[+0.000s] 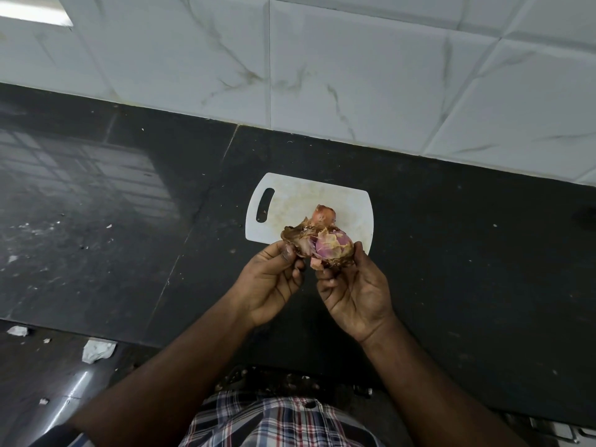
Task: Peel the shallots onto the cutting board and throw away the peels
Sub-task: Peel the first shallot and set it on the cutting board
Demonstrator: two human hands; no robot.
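A white cutting board [290, 201] with a handle slot lies on the black counter near the tiled wall. Just above its near edge I hold a purple shallot [332, 245], partly bared, with dry brown skin hanging off it. My right hand [351, 285] cups the shallot from below with curled fingers. My left hand [274, 279] pinches a loose flap of brown peel [295, 237] at the shallot's left side. A second shallot [324, 215], still in its skin, shows right behind the held one; whether it rests on the board I cannot tell.
The black stone counter [451, 253] runs left to right against a white marble-look tiled wall [354, 75]. Small white scraps [96, 350] lie on the lower dark surface at the left. A checked shirt fills the bottom middle.
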